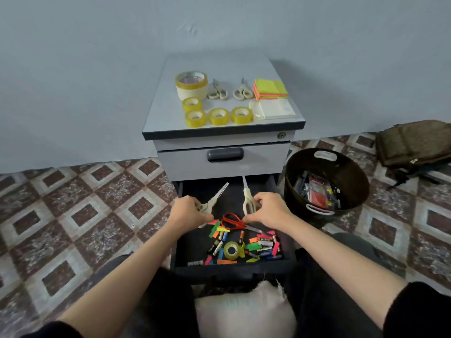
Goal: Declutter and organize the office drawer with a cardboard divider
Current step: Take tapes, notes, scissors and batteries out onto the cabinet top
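The bottom drawer point(288, 250) of a grey cabinet is pulled open. My left hand point(189, 211) grips a pair of cream scissors point(216, 197) by the handles, blades pointing up and right. My right hand point(264, 209) grips a second pair of cream scissors point(247, 196), blades pointing up. Both are held just above the drawer. Below them in the drawer lie red scissors point(233, 222), a tape roll point(231, 250), several batteries point(264, 250) and coloured sticky flags point(216, 231).
On the cabinet top point(161, 118) lie several yellow tape rolls point(218, 115), a big tape roll point(191, 84), two cream scissors point(230, 90), neon notes point(269, 89) and white pads. A dark bin point(327, 181) with discarded items stands at the right, a backpack point(415, 142) beyond it.
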A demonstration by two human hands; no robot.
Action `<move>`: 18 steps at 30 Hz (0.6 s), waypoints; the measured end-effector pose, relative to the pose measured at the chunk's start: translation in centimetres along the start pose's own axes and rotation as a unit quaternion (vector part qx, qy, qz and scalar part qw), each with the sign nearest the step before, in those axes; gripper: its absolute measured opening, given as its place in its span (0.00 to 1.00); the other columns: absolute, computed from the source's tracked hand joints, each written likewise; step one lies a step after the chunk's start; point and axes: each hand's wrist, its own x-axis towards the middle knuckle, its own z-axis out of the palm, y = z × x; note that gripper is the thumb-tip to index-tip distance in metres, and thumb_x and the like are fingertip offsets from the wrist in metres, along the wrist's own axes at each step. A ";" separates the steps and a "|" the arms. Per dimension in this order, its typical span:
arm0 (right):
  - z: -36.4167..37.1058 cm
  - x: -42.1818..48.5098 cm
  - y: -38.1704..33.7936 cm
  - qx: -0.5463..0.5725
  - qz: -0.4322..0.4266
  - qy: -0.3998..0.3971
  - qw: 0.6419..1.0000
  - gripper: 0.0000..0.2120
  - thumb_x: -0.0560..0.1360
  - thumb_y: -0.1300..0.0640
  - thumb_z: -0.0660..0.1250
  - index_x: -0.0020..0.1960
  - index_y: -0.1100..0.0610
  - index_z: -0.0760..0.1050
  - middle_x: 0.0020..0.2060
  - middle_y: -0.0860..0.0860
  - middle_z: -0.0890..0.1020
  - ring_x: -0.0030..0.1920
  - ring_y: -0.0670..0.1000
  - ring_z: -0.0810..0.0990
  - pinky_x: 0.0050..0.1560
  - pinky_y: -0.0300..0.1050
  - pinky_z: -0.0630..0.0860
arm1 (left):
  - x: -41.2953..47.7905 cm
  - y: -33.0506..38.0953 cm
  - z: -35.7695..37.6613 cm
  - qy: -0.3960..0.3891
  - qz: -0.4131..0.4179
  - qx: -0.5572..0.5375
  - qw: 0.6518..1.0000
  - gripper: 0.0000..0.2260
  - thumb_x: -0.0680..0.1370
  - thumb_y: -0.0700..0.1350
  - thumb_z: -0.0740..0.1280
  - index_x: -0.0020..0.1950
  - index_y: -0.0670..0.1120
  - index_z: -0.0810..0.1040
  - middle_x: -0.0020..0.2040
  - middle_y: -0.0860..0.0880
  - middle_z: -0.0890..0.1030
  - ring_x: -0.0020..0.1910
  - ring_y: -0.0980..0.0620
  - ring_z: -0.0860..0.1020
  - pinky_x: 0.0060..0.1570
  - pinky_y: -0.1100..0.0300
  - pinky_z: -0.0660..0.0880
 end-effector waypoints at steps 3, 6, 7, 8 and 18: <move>-2.6 -0.5 -1.9 0.037 -0.039 0.035 0.998 0.19 0.62 0.48 0.78 0.45 0.60 0.79 0.35 0.52 0.80 0.33 0.47 0.73 0.35 0.41 0.68 | -0.3 2.0 -2.8 0.033 0.012 -0.032 0.999 0.13 0.68 0.49 0.73 0.42 0.39 0.82 0.34 0.48 0.77 0.32 0.54 0.74 0.32 0.61 0.72; -5.6 -1.0 -4.0 0.080 -0.077 0.071 0.991 0.17 0.64 0.49 0.77 0.44 0.60 0.79 0.34 0.50 0.79 0.34 0.46 0.74 0.33 0.35 0.67 | -0.5 4.2 -5.7 0.069 0.030 -0.038 0.996 0.15 0.70 0.51 0.72 0.30 0.42 0.77 0.27 0.50 0.73 0.26 0.55 0.69 0.25 0.65 0.65; -6.6 -1.0 -4.7 0.091 -0.088 0.082 0.989 0.17 0.64 0.49 0.78 0.44 0.59 0.79 0.34 0.48 0.77 0.34 0.44 0.73 0.31 0.32 0.66 | -0.6 5.1 -6.8 0.079 0.042 -0.037 0.995 0.15 0.70 0.51 0.71 0.28 0.44 0.75 0.26 0.50 0.73 0.26 0.56 0.69 0.25 0.66 0.64; -7.7 -1.0 -5.4 0.099 -0.096 0.091 0.986 0.16 0.64 0.50 0.78 0.44 0.59 0.78 0.33 0.47 0.77 0.33 0.43 0.72 0.31 0.30 0.66 | -0.6 6.0 -7.7 0.087 0.054 -0.039 0.994 0.16 0.70 0.51 0.71 0.27 0.44 0.74 0.26 0.51 0.73 0.26 0.56 0.70 0.25 0.66 0.65; -14.2 0.5 -7.0 0.108 -0.122 0.173 0.971 0.16 0.65 0.46 0.76 0.41 0.58 0.78 0.31 0.47 0.75 0.33 0.46 0.71 0.32 0.38 0.64 | 1.8 13.4 -13.0 0.134 0.090 -0.029 0.986 0.20 0.72 0.51 0.68 0.25 0.44 0.68 0.24 0.50 0.68 0.26 0.54 0.67 0.25 0.63 0.61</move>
